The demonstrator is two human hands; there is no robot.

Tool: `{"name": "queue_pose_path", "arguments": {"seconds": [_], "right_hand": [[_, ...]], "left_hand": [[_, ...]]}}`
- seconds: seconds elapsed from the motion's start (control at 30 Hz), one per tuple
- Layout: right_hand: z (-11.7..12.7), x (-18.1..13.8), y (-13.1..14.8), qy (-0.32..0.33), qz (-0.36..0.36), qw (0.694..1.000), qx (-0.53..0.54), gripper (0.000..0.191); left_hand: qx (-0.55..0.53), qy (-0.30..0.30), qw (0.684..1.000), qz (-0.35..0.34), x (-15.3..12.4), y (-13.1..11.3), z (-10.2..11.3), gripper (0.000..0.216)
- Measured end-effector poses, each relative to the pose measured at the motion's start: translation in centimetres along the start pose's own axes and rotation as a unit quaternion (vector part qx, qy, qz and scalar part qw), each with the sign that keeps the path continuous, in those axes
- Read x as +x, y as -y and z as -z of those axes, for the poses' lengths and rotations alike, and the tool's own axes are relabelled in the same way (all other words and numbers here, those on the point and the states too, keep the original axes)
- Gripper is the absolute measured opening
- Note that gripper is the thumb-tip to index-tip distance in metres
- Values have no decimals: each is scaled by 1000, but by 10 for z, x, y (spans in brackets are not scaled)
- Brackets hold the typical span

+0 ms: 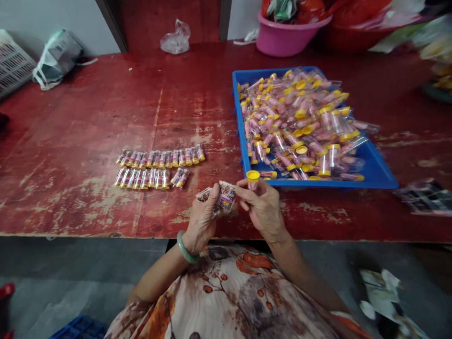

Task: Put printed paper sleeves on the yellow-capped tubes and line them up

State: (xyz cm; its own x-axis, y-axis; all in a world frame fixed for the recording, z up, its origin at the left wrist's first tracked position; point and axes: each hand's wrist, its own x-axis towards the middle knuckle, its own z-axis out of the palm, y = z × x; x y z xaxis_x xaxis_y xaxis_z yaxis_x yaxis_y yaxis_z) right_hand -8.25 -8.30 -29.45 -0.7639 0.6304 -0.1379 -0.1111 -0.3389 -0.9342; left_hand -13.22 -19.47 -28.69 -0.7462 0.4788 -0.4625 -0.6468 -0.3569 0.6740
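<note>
We see a table [88, 117] of red-painted wood, its coat worn matt and rough, with pale scuffed patches. The tray [377, 170] is smooth blue plastic. The tubes [300, 122] heaped in it are clear, glossy plastic with yellow plastic caps, as is the single tube [253, 180] pinched in the right hand [263, 207]. The left hand [203, 219] grips printed wrappers [226, 197] of shiny film. We note a polished green bangle [185, 248], a printed cloth garment [229, 296], a glossy pink plastic basin [286, 40] and a crinkled clear plastic bag [175, 38].
</note>
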Motion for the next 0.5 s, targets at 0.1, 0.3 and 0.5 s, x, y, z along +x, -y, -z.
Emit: {"name": "queue_pose_path", "arguments": {"seconds": [0.1, 0.3, 0.5], "right_hand": [[1, 6, -3, 10, 31, 998, -47, 34], [1, 14, -5, 58, 36, 990, -124, 30], [-3, 12, -5, 60, 14, 993, -96, 36]], "left_hand": [[-11, 15, 1000, 25, 0, 1, 2, 32], [11, 66, 994, 91, 0, -10, 13, 32], [39, 104, 988, 103, -1, -15, 19, 32]]}}
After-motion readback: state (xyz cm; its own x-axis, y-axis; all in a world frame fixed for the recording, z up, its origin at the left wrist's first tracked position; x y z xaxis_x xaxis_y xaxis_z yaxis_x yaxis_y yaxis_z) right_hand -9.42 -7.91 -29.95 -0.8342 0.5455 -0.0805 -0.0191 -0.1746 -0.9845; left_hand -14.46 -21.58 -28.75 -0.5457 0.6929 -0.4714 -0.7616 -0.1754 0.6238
